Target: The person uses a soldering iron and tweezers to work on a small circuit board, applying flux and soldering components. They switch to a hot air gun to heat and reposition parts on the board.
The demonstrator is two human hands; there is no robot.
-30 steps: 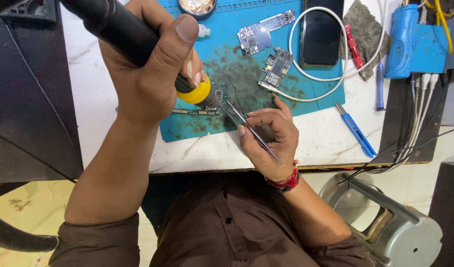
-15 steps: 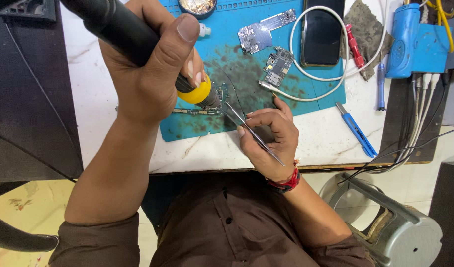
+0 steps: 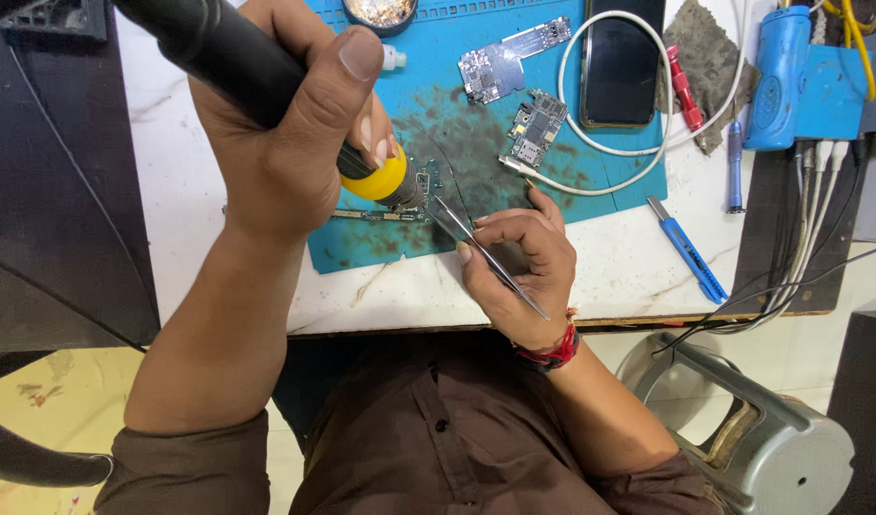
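**Board Rework at a Repair Bench**

A white marble-patterned worktop (image 3: 199, 181) carried a blue work mat (image 3: 457, 105), stained dark near its middle. The person sat at the near edge, in a brown shirt, looking straight down on both hands.

Left hand (image 3: 285, 143): the fingers were wrapped around the black handle of a soldering iron (image 3: 266, 76), thumb laid along the top. The yellow collar of the tool showed just below the fingertips, and the metal tip pointed down at a narrow circuit board (image 3: 385, 212) lying on the mat near its front edge.

Right hand (image 3: 519, 262): thumb and forefinger pinched a pair of metal tweezers (image 3: 481, 253). The tweezer points lay beside the tip of the iron, at the right end of the narrow board. Whether the points touched the board could not be told. A red thread band sat on the wrist.

Other items on the mat: two further circuit boards (image 3: 510, 62), a dark phone (image 3: 621, 62) lying screen up, and a white cable (image 3: 591, 157) looped around the phone. A round tin (image 3: 379, 11) stood at the far edge.

Right of the mat lay a blue-handled tool (image 3: 691, 253), a red screwdriver (image 3: 684, 91) and a blue device (image 3: 796, 76). A metal stool (image 3: 762, 429) stood on the floor at the right.
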